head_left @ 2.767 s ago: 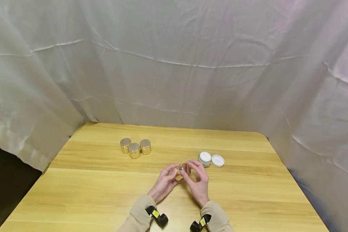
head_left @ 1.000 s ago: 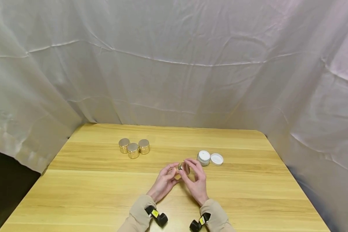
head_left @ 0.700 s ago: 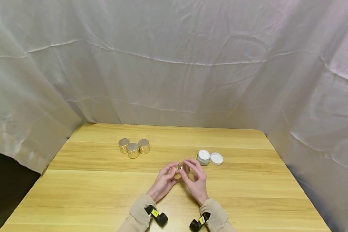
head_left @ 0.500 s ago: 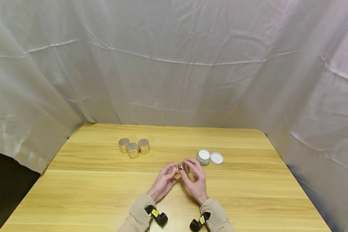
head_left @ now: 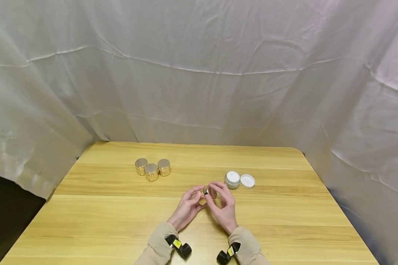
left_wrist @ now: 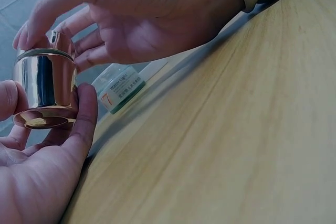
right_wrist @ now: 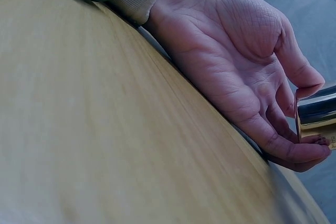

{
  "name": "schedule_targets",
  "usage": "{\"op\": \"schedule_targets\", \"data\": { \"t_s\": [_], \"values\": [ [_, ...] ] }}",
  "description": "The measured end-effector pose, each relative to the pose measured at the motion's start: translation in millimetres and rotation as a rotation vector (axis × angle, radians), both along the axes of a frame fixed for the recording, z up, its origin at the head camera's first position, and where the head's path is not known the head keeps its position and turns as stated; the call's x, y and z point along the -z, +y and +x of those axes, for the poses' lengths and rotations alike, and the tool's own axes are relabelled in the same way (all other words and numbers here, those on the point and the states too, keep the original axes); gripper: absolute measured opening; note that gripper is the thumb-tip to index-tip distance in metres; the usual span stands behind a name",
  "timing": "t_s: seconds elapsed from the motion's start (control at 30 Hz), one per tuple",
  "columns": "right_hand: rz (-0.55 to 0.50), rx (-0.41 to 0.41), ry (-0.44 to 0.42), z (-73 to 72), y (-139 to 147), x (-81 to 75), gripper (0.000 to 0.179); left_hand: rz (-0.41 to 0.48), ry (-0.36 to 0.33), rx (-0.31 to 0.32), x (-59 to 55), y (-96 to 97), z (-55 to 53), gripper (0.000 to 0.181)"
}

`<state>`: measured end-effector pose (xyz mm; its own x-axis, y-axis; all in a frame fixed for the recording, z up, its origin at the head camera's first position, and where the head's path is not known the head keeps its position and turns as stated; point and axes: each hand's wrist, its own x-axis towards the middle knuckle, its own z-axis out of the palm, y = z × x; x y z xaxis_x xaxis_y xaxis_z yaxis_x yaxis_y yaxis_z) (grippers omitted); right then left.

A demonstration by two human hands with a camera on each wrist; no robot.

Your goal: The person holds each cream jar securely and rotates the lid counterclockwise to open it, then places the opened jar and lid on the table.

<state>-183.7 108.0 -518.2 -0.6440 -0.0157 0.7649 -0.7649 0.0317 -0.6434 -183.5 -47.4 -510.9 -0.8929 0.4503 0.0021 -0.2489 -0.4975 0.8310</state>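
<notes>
A shiny gold jar point(left_wrist: 50, 85) is held tilted between both hands, above the front middle of the table. My left hand point(head_left: 185, 210) grips the body of this jar, thumb on one side and fingers on the other. From the right, my right hand point(head_left: 226, 209) pinches the gold lid point(right_wrist: 318, 111) between thumb and fingertips. A thin dark line runs between lid and body in the left wrist view. Just behind the right hand stands a jar with a white top point(head_left: 232, 180), and beside it lies a white lid point(head_left: 247, 180).
Three closed gold jars point(head_left: 152, 172) stand grouped at the back left of the wooden table point(head_left: 119, 217). Grey curtains point(head_left: 199, 92) surround the table at the back and sides. In the left wrist view, printed text shows on the labelled jar point(left_wrist: 118, 87).
The head view has shifted slightly, so the table things sit a little further left. Both hands keep the gold jar in nearly the same place, with only slight shifts of the right hand's fingers.
</notes>
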Motion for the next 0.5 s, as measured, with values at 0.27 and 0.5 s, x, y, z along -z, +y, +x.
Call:
{"op": "schedule_targets", "data": {
  "t_s": [0.27,0.5],
  "values": [
    [0.015,0.053,-0.066,1.3,0.2,0.1,0.045,0.002,-0.005,0.001,-0.1,-0.9,1.2,0.028],
    [-0.008,0.019,-0.008,-0.9,0.7,1.1,0.039,-0.002,-0.011,0.004,0.1,-1.0,1.2,0.031]
  ]
}}
